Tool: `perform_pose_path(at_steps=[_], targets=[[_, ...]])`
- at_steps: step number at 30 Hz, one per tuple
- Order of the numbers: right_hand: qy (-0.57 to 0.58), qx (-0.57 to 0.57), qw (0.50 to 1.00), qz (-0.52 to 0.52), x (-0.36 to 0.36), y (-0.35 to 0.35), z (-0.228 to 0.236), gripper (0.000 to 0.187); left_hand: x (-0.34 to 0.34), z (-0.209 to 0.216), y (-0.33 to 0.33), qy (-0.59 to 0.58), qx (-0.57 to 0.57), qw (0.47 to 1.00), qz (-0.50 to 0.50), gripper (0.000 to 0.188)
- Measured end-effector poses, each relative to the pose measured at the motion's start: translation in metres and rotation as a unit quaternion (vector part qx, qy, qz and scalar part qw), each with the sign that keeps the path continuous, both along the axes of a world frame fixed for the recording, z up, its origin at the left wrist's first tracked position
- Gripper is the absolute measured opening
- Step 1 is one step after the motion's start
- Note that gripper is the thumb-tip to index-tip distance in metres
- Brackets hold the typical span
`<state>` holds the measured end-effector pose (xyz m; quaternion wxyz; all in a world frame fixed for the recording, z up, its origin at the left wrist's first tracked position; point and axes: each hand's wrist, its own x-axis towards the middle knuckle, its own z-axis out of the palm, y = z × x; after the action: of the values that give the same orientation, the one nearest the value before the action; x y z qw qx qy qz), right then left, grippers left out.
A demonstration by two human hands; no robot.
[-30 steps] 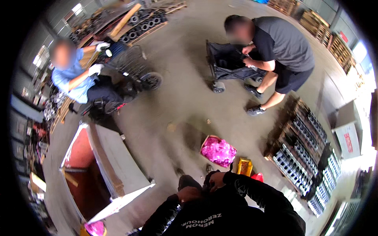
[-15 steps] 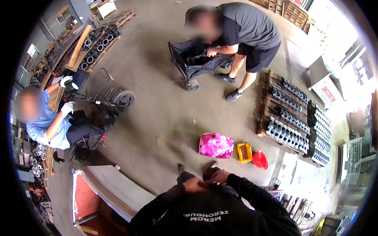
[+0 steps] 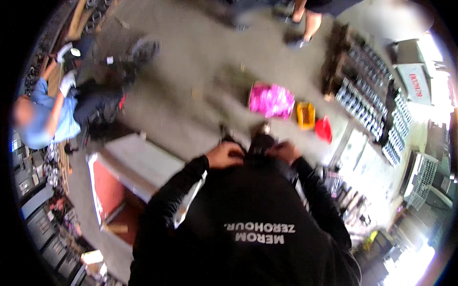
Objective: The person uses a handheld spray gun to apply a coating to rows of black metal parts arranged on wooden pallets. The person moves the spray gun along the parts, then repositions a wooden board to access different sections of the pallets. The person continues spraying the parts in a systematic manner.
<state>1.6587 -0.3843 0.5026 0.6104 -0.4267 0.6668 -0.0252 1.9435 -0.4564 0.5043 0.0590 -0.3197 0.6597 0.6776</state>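
Both hands are in front of my body, at the lower edge of the black top (image 3: 257,200) I wear. My left hand (image 3: 225,155) bends its fingers inward against the dark cloth. On the other side, my right hand (image 3: 285,152) is closed at the same edge, its fingertips partly hidden and blurred. Dark cloth lies between the two hands, and what each one grips cannot be made out. Beyond them on the floor sit a box with a bright pink covering (image 3: 272,101), a yellow bin (image 3: 306,116) and a red container (image 3: 323,129).
A red-and-grey open cabinet (image 3: 109,186) stands close on my left. A seated co-worker (image 3: 57,109) in blue with white gloves is farther left. Another person's legs (image 3: 311,26) show at the top. Rows of metal parts (image 3: 360,107) lie on pallets at right.
The view has tilted down toward my body, so the floor things sit higher. My hands have moved apart along the top's edge. The far person is now mostly out of view.
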Motion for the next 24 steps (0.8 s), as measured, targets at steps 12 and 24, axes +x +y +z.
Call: perform_pose_path(at_steps=[12,24], targets=[[-0.132,-0.059,0.984,0.1,0.027,0.013,0.027,0.021,0.004,0.001,0.049,-0.003,-0.04,0.998,0.039,0.036],[-0.164,-0.091,0.963,0.193,0.026,-0.003,-0.007,0.037,-0.006,-0.005,0.057,0.03,-0.102,0.991,0.076,0.033]])
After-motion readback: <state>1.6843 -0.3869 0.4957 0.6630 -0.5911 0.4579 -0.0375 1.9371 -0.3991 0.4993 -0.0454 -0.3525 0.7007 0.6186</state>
